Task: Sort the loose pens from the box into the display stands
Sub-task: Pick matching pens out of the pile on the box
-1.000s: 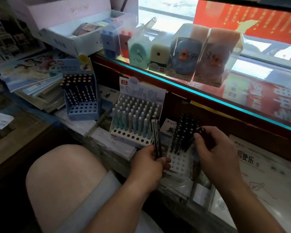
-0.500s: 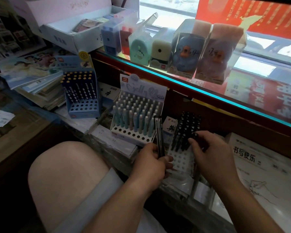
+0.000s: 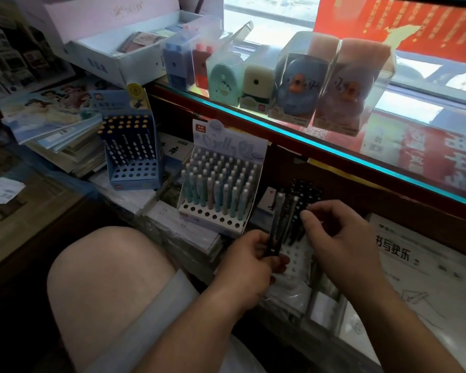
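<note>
My left hand (image 3: pixel 249 261) grips a small bundle of black pens (image 3: pixel 278 222), their tips pointing up. Just right of it stands a white perforated stand (image 3: pixel 296 254) with black pens (image 3: pixel 306 195) filling its back rows. My right hand (image 3: pixel 339 238) hovers over that stand, thumb and fingers curled at the pens; whether it pinches one is hidden. To the left stands a white stand of pastel pens (image 3: pixel 221 187). Further left is a blue stand (image 3: pixel 132 154) holding dark pens with yellow tops.
A glass counter edge (image 3: pixel 280 127) runs above the stands, with boxed pencil sharpeners (image 3: pixel 256 79) on top. Stacked booklets (image 3: pixel 57 135) lie at the left, a white printed box (image 3: pixel 420 267) at the right. My knee (image 3: pixel 105 286) is below the stands.
My right hand has dropped from the top of the black pens lower over the stand. My left hand keeps the bundle, tilted slightly rightward.
</note>
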Demonstrator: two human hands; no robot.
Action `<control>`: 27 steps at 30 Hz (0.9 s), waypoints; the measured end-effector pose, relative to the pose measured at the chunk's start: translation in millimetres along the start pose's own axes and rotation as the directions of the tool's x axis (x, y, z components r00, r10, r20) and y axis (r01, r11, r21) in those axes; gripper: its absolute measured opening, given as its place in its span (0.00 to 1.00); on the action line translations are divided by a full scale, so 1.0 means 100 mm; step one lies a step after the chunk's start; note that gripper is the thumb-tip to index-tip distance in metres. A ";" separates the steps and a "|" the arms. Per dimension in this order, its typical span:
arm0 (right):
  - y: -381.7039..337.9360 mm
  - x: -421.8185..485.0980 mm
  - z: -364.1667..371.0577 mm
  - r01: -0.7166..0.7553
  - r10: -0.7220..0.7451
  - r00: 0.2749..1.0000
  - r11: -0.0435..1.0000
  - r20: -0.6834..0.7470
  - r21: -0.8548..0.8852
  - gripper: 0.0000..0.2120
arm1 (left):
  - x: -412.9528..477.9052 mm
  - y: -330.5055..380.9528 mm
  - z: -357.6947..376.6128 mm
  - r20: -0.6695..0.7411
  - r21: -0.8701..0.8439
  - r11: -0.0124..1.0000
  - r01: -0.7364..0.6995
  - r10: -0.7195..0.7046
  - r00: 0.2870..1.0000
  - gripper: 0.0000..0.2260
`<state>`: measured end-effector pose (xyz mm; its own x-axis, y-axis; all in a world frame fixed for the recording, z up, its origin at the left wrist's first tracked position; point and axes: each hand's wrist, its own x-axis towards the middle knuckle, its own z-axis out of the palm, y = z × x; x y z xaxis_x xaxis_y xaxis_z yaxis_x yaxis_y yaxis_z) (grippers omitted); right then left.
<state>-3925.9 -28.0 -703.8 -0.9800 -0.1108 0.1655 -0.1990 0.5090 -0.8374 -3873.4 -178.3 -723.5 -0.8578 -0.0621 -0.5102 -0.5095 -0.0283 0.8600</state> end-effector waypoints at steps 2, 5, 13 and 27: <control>-0.05 0.03 -0.01 -0.021 0.016 0.998 0.997 0.064 0.070 0.04 | -0.01 0.01 0.01 0.041 0.025 1.000 -0.004 0.003 0.999 0.11; -0.08 0.05 -0.03 -0.054 0.035 0.992 0.987 0.124 0.154 0.02 | -0.03 0.03 0.01 0.052 0.043 0.999 -0.013 0.011 0.999 0.10; 0.05 0.15 -0.17 0.001 0.016 0.988 0.994 -0.151 0.113 0.02 | -0.01 0.00 -0.01 -0.097 -0.005 0.998 -0.057 0.056 0.994 0.12; 0.24 0.06 -0.08 -0.006 0.003 0.999 0.997 -0.039 -0.080 0.06 | 0.02 -0.01 -0.05 -0.195 0.088 0.992 -0.096 0.111 0.974 0.13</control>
<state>-3936.7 -9.3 -718.6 -0.9802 -0.0759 0.1827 -0.1926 0.5761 -0.7944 -3874.1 -182.9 -724.7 -0.8793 -0.2587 -0.3999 -0.4291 0.0658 0.9009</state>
